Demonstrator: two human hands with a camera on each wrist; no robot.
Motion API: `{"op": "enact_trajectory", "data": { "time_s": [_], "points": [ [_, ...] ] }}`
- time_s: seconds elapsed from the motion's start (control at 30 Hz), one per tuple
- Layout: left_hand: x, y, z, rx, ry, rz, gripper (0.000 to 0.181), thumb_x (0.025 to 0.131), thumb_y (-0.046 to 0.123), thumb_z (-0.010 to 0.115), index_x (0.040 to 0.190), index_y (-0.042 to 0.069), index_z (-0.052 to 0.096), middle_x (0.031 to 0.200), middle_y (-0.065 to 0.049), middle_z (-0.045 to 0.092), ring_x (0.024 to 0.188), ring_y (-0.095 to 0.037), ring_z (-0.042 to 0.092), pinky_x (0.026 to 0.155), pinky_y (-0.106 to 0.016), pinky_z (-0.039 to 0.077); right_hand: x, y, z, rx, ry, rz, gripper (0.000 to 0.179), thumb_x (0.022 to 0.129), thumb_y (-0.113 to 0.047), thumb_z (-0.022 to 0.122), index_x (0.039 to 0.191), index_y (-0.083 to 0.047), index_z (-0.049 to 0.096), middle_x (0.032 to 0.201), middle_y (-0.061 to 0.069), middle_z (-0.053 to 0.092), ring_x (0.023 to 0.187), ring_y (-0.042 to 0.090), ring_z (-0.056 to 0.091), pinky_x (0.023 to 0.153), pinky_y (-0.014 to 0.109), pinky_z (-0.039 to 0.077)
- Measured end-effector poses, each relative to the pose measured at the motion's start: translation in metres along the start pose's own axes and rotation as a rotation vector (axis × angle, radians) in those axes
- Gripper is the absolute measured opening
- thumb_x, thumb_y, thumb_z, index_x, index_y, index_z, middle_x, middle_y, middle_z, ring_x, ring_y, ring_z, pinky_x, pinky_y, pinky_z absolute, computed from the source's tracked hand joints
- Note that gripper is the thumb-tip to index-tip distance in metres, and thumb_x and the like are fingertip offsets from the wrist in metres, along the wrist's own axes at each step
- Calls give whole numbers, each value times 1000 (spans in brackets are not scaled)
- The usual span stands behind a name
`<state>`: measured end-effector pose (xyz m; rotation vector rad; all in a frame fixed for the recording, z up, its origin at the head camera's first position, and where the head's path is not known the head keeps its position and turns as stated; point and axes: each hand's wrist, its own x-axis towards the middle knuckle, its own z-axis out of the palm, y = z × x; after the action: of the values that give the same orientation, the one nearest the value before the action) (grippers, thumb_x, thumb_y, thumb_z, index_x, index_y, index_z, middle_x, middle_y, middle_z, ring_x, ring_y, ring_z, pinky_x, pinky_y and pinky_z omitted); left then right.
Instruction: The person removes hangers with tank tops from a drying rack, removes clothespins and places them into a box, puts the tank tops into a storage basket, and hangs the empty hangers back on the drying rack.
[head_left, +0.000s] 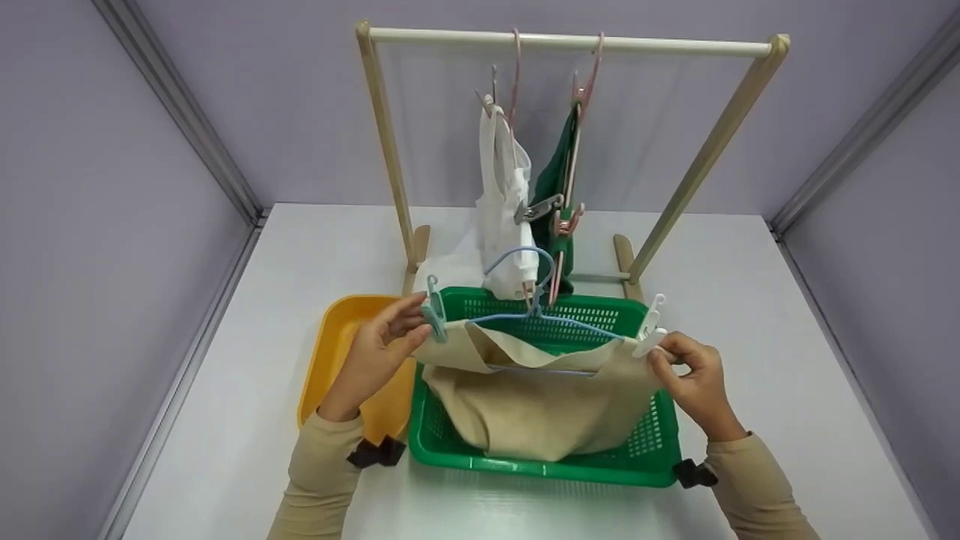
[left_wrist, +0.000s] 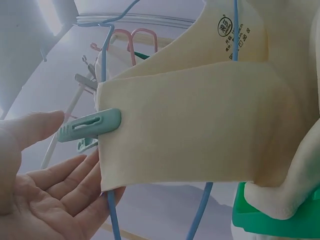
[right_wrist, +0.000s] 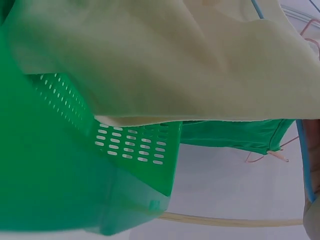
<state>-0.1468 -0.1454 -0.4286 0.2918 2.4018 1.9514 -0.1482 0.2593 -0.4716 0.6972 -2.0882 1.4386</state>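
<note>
A beige garment (head_left: pixel 540 412) with a printed neck label hangs on a blue hanger (head_left: pixel 581 324) over the green basket (head_left: pixel 540 470), its lower part drooping inside. A teal clothespin (left_wrist: pixel 92 125) clamps its left shoulder edge. My left hand (head_left: pixel 379 356) is at that clothespin, thumb by its outer end and the other fingers loosely spread behind the cloth. At the right shoulder stands a white clothespin (head_left: pixel 651 334). My right hand (head_left: pixel 694 375) pinches this clothespin's outer end between thumb and index finger. In the right wrist view, only a sliver of that hand shows.
Behind the basket stands a wooden rack with a white bar (head_left: pixel 450 36). A white garment (head_left: pixel 499 165) and a dark green garment (head_left: pixel 555 180) hang there on pink hangers with clothespins. A yellow tray (head_left: pixel 319 367) lies left of the basket on the white table (head_left: pixel 247 330).
</note>
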Motion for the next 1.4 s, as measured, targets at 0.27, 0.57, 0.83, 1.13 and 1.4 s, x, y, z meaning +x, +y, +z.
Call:
{"op": "enact_trajectory", "data": {
  "time_s": [0.27, 0.57, 0.83, 1.13, 1.4],
  "points": [
    [-1, 0, 3, -42, -50, 19, 44, 95, 7, 58, 137, -1, 47, 129, -20, 58, 102, -1, 60, 89, -16, 53, 0, 2, -3, 54, -43, 35, 16, 72, 23, 54, 77, 9, 61, 66, -5, 55, 65, -5, 51, 63, 6, 50],
    [-2, 1, 7, -72, 2, 65, 39, 90, -1, 60, 128, -5, 51, 116, -15, 61, 101, -3, 61, 89, -15, 52, 3, 1, -5, 39, -89, 72, 19, 73, 25, 58, 85, 11, 63, 78, -18, 62, 69, -9, 56, 69, 5, 52],
    [-2, 1, 10, -95, 11, 95, 41, 87, -4, 64, 127, -6, 52, 118, -18, 60, 102, -5, 61, 93, -16, 52, 6, -4, -3, -282, -41, 55, 20, 76, 16, 68, 93, 5, 69, 86, 10, 74, 90, -22, 56, 74, 0, 48],
    [-1, 0, 13, -113, 34, 136, 38, 86, -5, 64, 122, -7, 52, 113, -12, 61, 100, -7, 62, 91, -15, 53, 6, -7, -2, -400, 10, -71, 26, 72, 18, 70, 92, 1, 69, 83, 13, 73, 80, -5, 64, 61, 3, 50],
    [-1, -3, 14, -81, 50, 316, 37, 82, -8, 69, 115, -10, 55, 104, 7, 62, 99, -4, 64, 90, -19, 56, 4, -3, -4, -347, 16, -43, 25, 75, 20, 67, 94, 5, 67, 86, 20, 71, 94, -24, 53, 72, -2, 46]
  ]
}}
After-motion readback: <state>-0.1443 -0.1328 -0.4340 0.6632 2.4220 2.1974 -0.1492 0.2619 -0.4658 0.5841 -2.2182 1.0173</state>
